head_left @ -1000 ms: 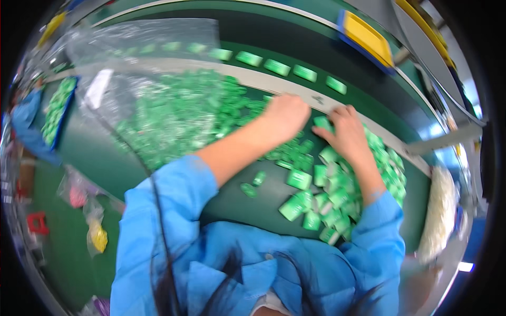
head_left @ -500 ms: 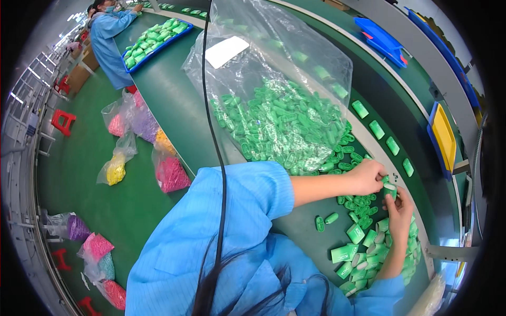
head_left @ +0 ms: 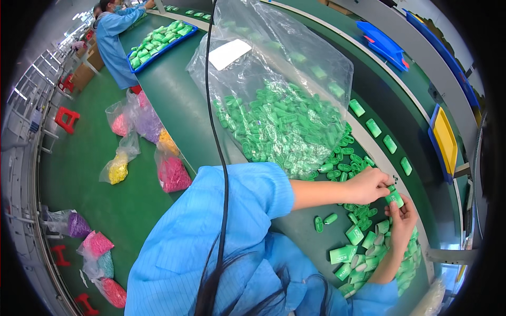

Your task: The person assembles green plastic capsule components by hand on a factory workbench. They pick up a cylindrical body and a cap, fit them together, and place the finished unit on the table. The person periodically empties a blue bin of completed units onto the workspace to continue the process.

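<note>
Over the right side of the green workbench [head_left: 169,100], both hands meet at a small green block with printed sides [head_left: 393,198]. My right hand [head_left: 403,218] grips it from below between thumb and fingers. My left hand [head_left: 368,185] is closed at its upper end, on a small green plastic piece [head_left: 391,188] mostly hidden by the fingertips. Loose green oval plastic pieces [head_left: 362,213] lie under my left forearm. A heap of similar green blocks, some with white ends [head_left: 375,252], lies around my right wrist.
A large clear bag of green oval pieces [head_left: 284,121] lies beyond my left arm. Several green blocks [head_left: 373,128] sit along the dark belt. A blue tray of green packs [head_left: 158,45] stands far left, near a co-worker [head_left: 113,39]. Colourful bags [head_left: 171,171] and red stools [head_left: 67,120] are on the floor.
The block in my hands has turned, so its printed side shows instead of its white end. Both hands have shifted slightly down. The belt's blocks have moved slightly.
</note>
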Motion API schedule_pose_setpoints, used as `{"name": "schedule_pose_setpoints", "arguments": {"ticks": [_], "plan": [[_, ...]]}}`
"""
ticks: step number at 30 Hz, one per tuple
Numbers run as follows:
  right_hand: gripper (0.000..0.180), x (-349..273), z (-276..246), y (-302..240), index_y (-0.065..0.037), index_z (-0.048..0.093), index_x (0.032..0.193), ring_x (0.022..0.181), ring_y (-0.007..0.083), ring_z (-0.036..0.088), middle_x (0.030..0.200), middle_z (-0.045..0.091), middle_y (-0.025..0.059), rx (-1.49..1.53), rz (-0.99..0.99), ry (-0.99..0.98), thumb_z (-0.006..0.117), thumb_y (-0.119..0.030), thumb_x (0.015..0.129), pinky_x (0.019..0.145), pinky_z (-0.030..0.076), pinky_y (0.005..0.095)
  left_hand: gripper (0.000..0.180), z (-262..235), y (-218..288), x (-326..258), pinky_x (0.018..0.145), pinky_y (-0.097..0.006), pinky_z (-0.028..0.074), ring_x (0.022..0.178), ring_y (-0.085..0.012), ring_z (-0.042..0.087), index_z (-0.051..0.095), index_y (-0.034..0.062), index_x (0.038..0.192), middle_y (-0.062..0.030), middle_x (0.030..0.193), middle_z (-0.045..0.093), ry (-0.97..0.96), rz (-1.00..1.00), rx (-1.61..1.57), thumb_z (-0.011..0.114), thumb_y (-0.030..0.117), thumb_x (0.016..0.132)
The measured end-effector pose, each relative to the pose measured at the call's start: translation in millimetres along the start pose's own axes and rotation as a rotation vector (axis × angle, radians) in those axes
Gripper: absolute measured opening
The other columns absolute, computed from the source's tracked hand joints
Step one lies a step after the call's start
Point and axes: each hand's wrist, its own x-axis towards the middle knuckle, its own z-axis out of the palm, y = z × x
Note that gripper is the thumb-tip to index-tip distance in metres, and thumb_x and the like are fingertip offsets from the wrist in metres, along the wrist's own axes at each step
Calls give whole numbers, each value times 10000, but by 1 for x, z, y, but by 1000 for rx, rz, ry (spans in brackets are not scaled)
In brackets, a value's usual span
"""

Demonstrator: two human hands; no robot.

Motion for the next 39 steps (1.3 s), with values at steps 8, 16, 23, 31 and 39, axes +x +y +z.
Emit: {"name": "schedule_pose_setpoints", "arguments": {"ticks": [8, 16, 23, 31, 39], "plan": [[248, -1, -17, 5, 38, 556, 1069, 680, 67, 550, 834, 607, 40, 51, 1, -23, 613, -40, 841, 587, 437, 191, 305, 5, 6, 4, 767, -283, 509, 868, -179, 658, 559, -84, 1103, -153, 914, 678, 50, -17, -171, 593, 67, 840], [238, 31, -1, -13, 39, 566, 1051, 647, 53, 524, 795, 592, 27, 7, -93, 42, 622, -31, 831, 568, 418, 181, 291, -9, 21, 17, 791, -289, 511, 883, -202, 658, 562, -79, 1097, -184, 939, 666, 157, 81, -142, 593, 49, 837], [248, 25, -8, -19, 42, 565, 1056, 646, 57, 527, 804, 600, 31, 63, -61, -14, 623, -30, 826, 576, 421, 189, 265, -12, 19, 13, 791, -288, 507, 889, -184, 653, 565, -75, 1064, -167, 928, 665, 91, 51, -195, 593, 57, 836], [245, 7, -11, -3, 38, 555, 1047, 680, 70, 553, 849, 621, 45, 177, -37, 5, 632, -51, 831, 595, 438, 191, 234, 2, 20, 0, 817, -304, 509, 913, -218, 655, 570, -67, 1032, -163, 930, 667, 15, 3, -125, 587, 57, 834], [241, 8, -21, -3, 44, 551, 1032, 688, 86, 563, 851, 617, 66, 192, -3, -98, 638, -25, 819, 598, 462, 205, 278, 2, 20, -5, 847, -310, 512, 944, -230, 648, 575, -50, 1095, -167, 983, 663, -15, 92, -137, 587, 50, 836]]}}
